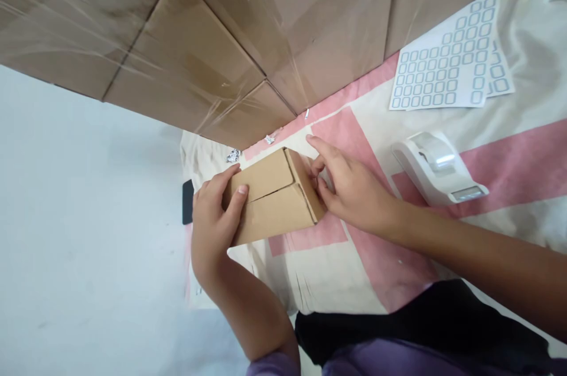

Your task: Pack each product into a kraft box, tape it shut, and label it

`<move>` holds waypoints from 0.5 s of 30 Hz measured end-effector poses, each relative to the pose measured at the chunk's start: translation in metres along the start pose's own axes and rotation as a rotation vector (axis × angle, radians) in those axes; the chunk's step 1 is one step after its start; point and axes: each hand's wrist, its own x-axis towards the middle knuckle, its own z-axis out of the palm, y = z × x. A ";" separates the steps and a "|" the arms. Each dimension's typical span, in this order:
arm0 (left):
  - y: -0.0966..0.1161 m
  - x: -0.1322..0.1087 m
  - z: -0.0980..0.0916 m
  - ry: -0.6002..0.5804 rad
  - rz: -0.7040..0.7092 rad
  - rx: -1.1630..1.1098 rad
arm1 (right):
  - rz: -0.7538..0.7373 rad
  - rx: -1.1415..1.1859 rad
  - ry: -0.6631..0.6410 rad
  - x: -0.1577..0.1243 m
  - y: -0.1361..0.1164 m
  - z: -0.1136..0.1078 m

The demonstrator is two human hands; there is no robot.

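Note:
A small brown cardboard box (274,196) with closed flaps is tilted over the pink and white cloth. My left hand (217,205) wraps round its left end, thumb on the top face. At the box's right end is my right hand (348,184), index finger stretched out and the other fingers curled against the end face. Whether those curled fingers pinch anything small is hidden. To the right of my right hand sits a white tape dispenser (438,166).
Large cardboard boxes (283,28) wrapped in clear film stand along the back. Sheets of blue-outlined labels (443,63) lie at the back right. Crumpled scraps (233,155) rest near the big boxes. A dark flat object (187,202) is at the cloth's left edge.

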 end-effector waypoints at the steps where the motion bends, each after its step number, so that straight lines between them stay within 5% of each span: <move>1: 0.000 0.000 0.000 -0.001 -0.004 0.004 | 0.011 0.006 0.000 -0.001 0.000 0.000; 15: -0.007 0.009 -0.002 -0.057 0.057 -0.021 | 0.041 -0.034 -0.030 -0.006 -0.003 0.000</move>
